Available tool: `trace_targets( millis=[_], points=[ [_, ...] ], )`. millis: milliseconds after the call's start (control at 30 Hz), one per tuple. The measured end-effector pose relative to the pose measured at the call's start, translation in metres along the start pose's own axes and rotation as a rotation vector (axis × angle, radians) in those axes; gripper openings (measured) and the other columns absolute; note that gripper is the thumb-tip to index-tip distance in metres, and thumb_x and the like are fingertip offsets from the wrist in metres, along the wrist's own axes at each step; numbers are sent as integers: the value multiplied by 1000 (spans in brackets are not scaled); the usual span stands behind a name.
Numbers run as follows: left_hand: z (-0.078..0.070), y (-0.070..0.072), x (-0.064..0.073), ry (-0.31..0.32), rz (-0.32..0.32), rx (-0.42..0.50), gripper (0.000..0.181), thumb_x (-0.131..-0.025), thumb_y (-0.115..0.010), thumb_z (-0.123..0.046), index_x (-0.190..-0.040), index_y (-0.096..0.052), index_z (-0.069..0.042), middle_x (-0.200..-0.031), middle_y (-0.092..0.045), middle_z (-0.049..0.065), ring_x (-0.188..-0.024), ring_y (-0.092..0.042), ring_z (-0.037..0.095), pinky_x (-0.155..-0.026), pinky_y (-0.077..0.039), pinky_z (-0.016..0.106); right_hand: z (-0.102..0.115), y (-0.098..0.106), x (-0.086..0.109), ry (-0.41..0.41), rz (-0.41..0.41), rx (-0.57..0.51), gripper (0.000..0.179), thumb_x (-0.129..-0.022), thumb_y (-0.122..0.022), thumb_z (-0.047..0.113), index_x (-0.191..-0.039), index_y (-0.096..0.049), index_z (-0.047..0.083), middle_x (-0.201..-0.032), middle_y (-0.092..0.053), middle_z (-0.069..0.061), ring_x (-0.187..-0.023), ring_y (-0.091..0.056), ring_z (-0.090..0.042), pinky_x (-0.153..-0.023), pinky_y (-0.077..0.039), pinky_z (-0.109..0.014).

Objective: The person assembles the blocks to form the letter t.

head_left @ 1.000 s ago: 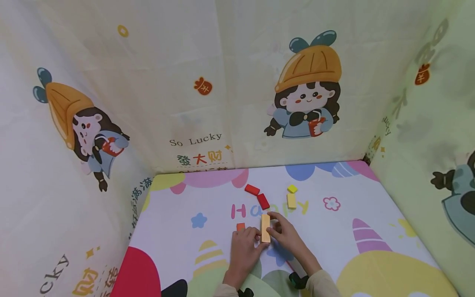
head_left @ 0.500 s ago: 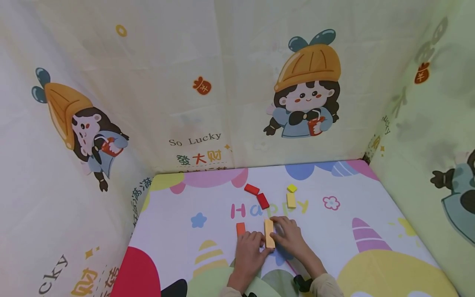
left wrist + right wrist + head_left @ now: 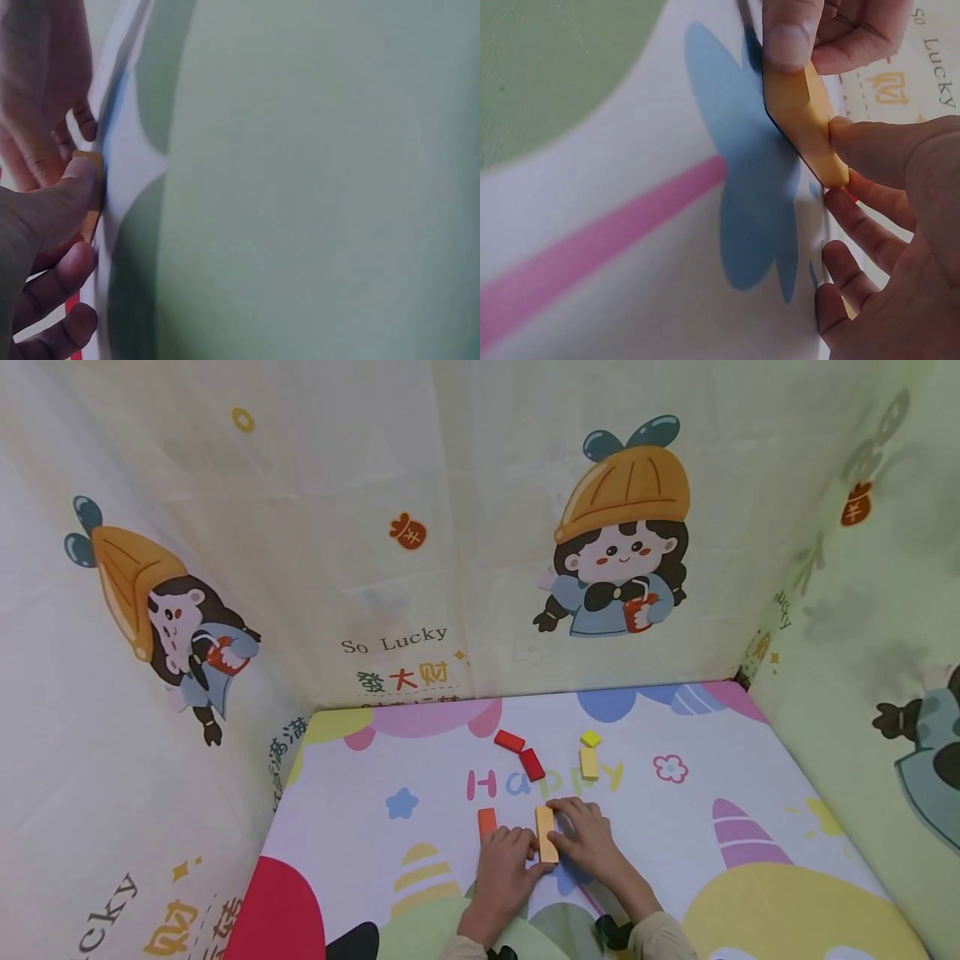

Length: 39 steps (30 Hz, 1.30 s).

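Note:
A long light-orange wooden block [image 3: 546,835] lies at the middle of the table between both hands. My left hand [image 3: 501,878] pinches it from the left, its thumb at the near end, as the left wrist view also shows. From the right, my right hand [image 3: 596,850] holds the same block, thumb on the long side and forefinger at the far end. In the right wrist view the block [image 3: 802,124] sits low on the printed cloth between thumb and fingers. An orange-red block [image 3: 487,822] lies just beyond the left hand, its near end hidden by the fingers.
Farther back lie two red blocks [image 3: 532,765], their corners close together. To their right, a pale-yellow block [image 3: 588,763] lies with a small bright-yellow block [image 3: 591,739] behind it. Printed cloth walls [image 3: 495,568] stand around the table's back and sides.
Both hands have shifted the light-orange block slightly right and nearer the person, mostly in the first half second. More of the orange-red block shows now. The other blocks have stayed put.

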<state>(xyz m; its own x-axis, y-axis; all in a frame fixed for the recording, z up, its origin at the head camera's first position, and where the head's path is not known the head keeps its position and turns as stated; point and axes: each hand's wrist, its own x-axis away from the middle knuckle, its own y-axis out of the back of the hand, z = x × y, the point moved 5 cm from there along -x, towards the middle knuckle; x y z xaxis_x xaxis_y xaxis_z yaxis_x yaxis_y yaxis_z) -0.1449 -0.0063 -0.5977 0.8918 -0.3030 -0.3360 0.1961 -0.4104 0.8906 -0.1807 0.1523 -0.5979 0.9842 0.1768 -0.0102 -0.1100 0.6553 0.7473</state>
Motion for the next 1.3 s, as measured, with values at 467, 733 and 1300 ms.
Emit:
trace_targets(
  millis=[467, 733, 1300],
  points=[
    [27, 25, 0, 173, -82, 48, 29, -85, -87, -28, -107, -69, -21, -98, -63, -5, -89, -57, 14, -73, -39, 29, -8, 6, -4, -53, -24, -56, 41, -94, -75, 18, -134, -67, 16, -127, -69, -4, -114, -57, -25, -92, -39, -46],
    [37, 32, 1, 358, -132, -34, 48, -83, -88, -29, -122, -65, -14, -110, -60, 6, -96, -56, 23, -77, -46, 37, -21, 27, -13, -133, -280, -179, 30, -97, -69, 6, -127, -68, 7, -111, -72, -9, -93, -63, -19, -72, -51, -24],
    [45, 18, 3, 549, -47, -55, 65, -85, -84, -36, -134, -56, -3, -112, -64, 15, -98, -62, 32, -80, -48, 45, -40, 46, -37, -263, -486, -137, 33, -94, -72, 15, -122, -65, -1, -108, -71, -20, -94, -66, -33, -84, -51, -45]
  ],
)
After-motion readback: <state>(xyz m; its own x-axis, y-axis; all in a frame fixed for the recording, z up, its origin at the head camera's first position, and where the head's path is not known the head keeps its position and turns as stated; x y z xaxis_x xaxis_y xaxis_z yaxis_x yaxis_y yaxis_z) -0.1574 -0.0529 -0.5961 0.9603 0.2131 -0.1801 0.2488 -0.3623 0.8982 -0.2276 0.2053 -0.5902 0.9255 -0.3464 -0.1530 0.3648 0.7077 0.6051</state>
